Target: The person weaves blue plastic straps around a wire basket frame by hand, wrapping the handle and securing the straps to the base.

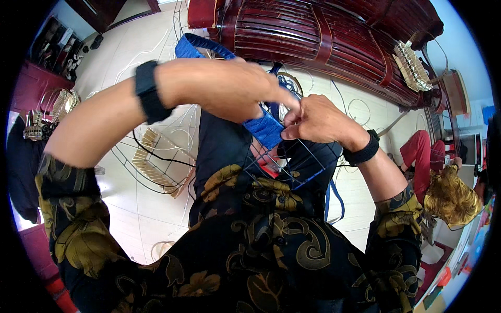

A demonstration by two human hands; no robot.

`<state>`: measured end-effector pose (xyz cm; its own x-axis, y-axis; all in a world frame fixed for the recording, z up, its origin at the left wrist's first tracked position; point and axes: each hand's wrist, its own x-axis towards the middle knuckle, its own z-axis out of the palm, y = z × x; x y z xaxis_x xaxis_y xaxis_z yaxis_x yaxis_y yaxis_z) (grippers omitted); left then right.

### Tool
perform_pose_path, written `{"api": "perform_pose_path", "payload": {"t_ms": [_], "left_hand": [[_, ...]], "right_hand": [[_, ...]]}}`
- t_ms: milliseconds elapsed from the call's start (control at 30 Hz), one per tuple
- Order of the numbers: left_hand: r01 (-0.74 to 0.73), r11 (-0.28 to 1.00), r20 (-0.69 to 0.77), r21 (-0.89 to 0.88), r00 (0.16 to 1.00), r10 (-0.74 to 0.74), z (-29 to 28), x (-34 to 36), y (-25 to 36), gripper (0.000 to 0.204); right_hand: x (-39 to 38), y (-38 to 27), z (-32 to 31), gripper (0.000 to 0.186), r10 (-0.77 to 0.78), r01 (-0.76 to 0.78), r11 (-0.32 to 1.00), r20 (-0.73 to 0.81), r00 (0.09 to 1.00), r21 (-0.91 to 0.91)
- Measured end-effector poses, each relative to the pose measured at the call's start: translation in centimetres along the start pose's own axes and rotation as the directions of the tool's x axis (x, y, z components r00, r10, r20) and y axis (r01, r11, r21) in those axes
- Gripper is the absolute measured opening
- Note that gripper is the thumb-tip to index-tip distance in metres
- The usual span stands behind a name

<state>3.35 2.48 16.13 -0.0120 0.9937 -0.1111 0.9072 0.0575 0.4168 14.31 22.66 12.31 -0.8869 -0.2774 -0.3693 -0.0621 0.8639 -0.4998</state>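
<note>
My left hand [245, 88], slightly blurred, reaches across the blue strip [261, 130], its index finger touching near my right hand. Its other fingers curl underneath, so what they hold is hidden. My right hand [310, 117] pinches the blue strip where it is woven on a dark wire frame [308, 172], which rests between my legs. A long loop of blue strap [190, 44] rises behind my left hand, and tangled thin blue strands show just beyond both hands.
A red wooden bench [276, 31] spans the back. A pale slatted frame piece [156, 167] and loose wires lie on the tiled floor [130, 219] at left. Another person in red trousers [415, 148] is at the right. A woven piece [409, 65] leans at the bench's right end.
</note>
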Motion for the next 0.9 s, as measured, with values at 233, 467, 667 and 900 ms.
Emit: {"api": "perform_pose_path", "payload": {"t_ms": [233,467,667,900], "left_hand": [[0.103,0.940,-0.518,-0.325,0.812,-0.268,-0.5,-7.3,3.1,0.019],[0.331,0.735,-0.488,-0.592,0.578,-0.654,7.9,-5.2,6.2,0.048],[0.458,0.819,-0.536,-0.346,0.620,-0.573,6.3,-4.4,6.1,0.043],[0.178,0.156,0.070,-0.971,0.845,-0.530,5.2,-1.8,4.8,0.028]], "right_hand": [[-3.6,1.6,-0.4,0.026,0.187,-0.104,0.935,-0.224,0.956,0.338],[-4.9,-1.3,3.5,0.028,0.275,-0.047,0.893,-0.462,0.843,0.447],[-6.4,-3.4,5.3,0.028,0.286,0.018,0.874,-0.543,0.789,0.486],[-6.2,-4.7,6.6,0.024,0.071,0.156,0.954,-0.699,0.712,0.256]]}}
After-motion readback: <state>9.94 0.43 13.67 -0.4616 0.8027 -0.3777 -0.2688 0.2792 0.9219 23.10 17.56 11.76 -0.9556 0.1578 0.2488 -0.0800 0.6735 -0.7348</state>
